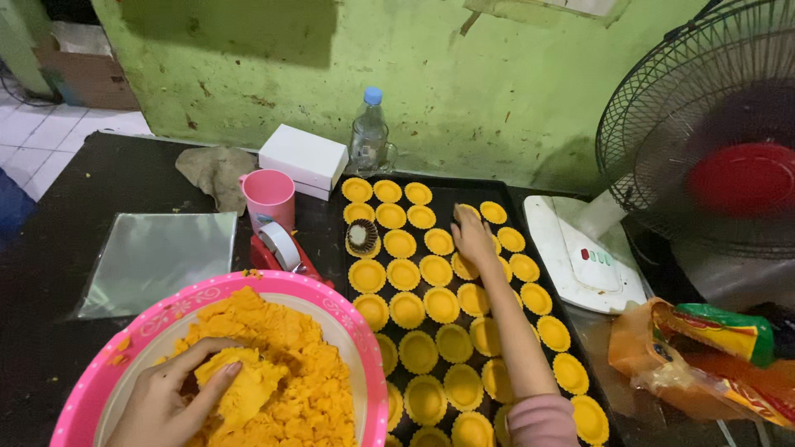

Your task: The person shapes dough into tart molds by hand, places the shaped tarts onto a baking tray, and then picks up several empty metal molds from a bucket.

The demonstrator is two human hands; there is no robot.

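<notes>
Head view: left hand [178, 396] clutching a lump of orange dough [248, 389] in pink bowl [99, 372]; right hand [472, 236] pressing fingertips onto tart shells [422, 310] on black tray [447, 197], grip unclear.

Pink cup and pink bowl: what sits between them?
Head view: a red tape dispenser with a white roll sits between the pink cup and the rim of the pink bowl, on the dark table.
</notes>
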